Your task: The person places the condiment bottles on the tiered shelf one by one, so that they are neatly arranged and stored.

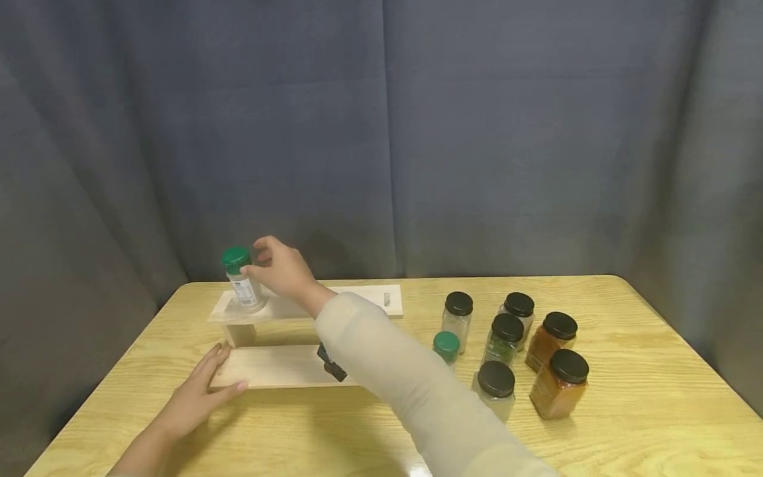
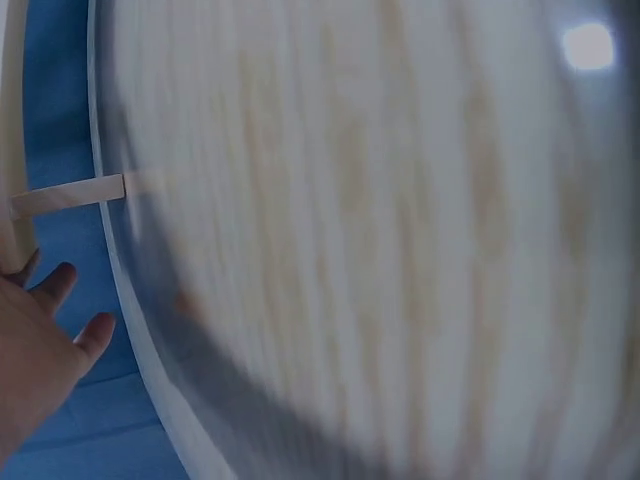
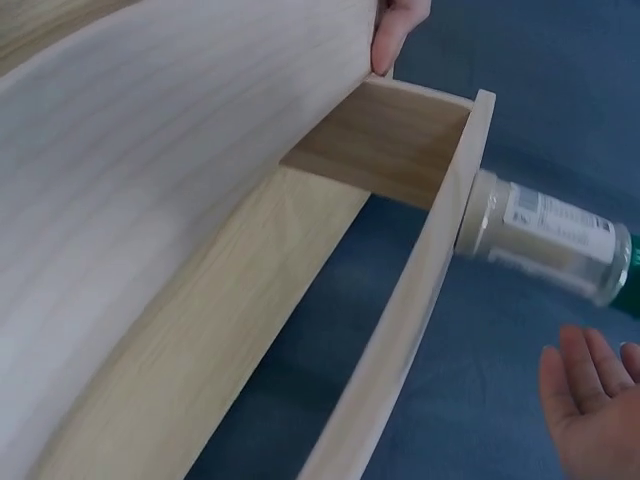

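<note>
A spice jar with a green cap (image 1: 243,291) stands upright at the left end of the upper shelf of a pale wooden two-tier rack (image 1: 268,366). My right hand (image 1: 280,268) is beside this jar with its fingers spread; in the right wrist view a gap shows between the hand (image 3: 595,400) and the jar (image 3: 545,235). At the left end of the lower shelf my left hand (image 1: 193,394) touches the wood, thumb along the front edge and fingers by the side. The left wrist view shows that hand (image 2: 40,350) with fingers apart.
Right of the rack stand several black-capped jars, among them a clear one (image 1: 457,321), one with green contents (image 1: 499,348) and one with orange-brown contents (image 1: 559,391). A second green-capped jar (image 1: 446,346) is partly behind my right sleeve. A dark curtain (image 1: 477,146) hangs behind the table.
</note>
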`<state>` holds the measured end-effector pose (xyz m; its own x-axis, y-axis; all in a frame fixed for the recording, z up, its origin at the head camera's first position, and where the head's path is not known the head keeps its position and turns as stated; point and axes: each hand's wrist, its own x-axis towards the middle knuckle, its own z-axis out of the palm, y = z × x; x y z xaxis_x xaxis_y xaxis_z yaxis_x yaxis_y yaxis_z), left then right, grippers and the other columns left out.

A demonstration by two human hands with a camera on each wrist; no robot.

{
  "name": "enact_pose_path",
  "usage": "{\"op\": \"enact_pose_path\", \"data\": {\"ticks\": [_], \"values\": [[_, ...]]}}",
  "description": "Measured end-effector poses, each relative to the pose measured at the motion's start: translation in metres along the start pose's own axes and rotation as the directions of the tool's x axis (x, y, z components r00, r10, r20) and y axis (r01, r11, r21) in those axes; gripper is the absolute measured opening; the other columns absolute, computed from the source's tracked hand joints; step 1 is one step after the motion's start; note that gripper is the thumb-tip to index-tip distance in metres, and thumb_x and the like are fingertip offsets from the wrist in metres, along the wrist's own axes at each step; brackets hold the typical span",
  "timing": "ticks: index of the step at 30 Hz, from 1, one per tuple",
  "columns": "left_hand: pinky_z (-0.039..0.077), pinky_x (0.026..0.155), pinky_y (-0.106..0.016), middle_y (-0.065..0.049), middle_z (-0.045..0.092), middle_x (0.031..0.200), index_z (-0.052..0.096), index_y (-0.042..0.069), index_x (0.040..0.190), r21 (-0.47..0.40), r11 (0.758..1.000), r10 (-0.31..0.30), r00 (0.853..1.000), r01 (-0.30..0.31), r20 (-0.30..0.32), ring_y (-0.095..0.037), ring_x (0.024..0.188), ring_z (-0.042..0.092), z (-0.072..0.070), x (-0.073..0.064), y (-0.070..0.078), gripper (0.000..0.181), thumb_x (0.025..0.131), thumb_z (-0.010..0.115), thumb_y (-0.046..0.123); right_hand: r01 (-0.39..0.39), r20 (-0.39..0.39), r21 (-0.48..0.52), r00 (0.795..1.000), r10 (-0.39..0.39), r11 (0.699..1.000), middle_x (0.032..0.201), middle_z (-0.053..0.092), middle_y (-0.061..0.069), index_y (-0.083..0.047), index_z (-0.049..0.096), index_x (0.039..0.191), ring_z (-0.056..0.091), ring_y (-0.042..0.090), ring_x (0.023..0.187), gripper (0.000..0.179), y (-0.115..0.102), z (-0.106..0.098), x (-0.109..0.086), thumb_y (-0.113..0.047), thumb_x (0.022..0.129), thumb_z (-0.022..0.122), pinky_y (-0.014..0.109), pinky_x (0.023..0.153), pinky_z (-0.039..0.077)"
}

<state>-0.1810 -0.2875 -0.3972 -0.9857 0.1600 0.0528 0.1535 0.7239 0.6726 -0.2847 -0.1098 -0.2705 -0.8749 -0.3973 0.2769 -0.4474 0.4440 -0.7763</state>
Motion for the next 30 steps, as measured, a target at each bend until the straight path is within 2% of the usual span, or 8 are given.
{"op": "enact_pose_path", "data": {"ticks": [4, 10, 20, 30], "values": [[0.015, 0.083, -0.069, -0.027, 0.006, 0.138, 0.015, 0.001, 0.137, 0.039, 0.999, 0.000, 1.000, 0.002, -0.031, -0.051, 0.119, 0.012, -0.003, -0.004, -0.001, 0.078, 0.083, 0.053, 0.042, 0.011, -0.002, 0.017, 1.000, -0.011, 1.000, 0.105, 0.056, 0.001, -0.013, 0.046, 0.119, 0.053, 0.010, 0.094, 0.045, -0.001, -0.008, -0.004, -0.029, 0.080, 0.062, 0.020, 0.073, 0.044], [0.016, 0.081, -0.070, -0.028, 0.007, 0.138, 0.016, 0.000, 0.136, 0.068, 0.998, 0.005, 0.999, -0.002, -0.041, -0.052, 0.118, 0.014, -0.004, -0.006, -0.005, 0.077, 0.083, 0.053, 0.042, 0.000, -0.004, 0.019, 1.000, 0.000, 1.000, 0.105, 0.056, 0.002, -0.012, 0.047, 0.118, 0.053, 0.012, 0.093, 0.045, -0.003, -0.019, -0.010, -0.028, 0.080, 0.063, 0.021, 0.070, 0.045], [0.015, 0.080, -0.071, -0.026, 0.005, 0.139, 0.014, 0.003, 0.137, 0.070, 0.997, -0.009, 1.000, 0.011, -0.029, -0.052, 0.118, 0.014, -0.006, 0.000, -0.007, 0.077, 0.083, 0.052, 0.043, 0.017, -0.010, 0.035, 1.000, -0.017, 0.999, 0.102, 0.057, 0.002, -0.010, 0.048, 0.116, 0.054, 0.013, 0.093, 0.043, -0.004, -0.036, -0.025, -0.028, 0.079, 0.063, 0.022, 0.069, 0.045], [0.013, 0.080, -0.071, -0.025, 0.006, 0.139, 0.014, 0.003, 0.137, 0.097, 0.995, 0.001, 1.000, 0.001, -0.024, -0.051, 0.119, 0.014, -0.006, 0.005, -0.005, 0.078, 0.083, 0.050, 0.045, 0.042, 0.021, 0.096, 0.999, -0.045, 0.994, 0.104, 0.055, 0.001, -0.011, 0.047, 0.117, 0.053, 0.010, 0.092, 0.043, -0.010, -0.067, -0.048, -0.028, 0.080, 0.061, 0.023, 0.072, 0.045]]}}
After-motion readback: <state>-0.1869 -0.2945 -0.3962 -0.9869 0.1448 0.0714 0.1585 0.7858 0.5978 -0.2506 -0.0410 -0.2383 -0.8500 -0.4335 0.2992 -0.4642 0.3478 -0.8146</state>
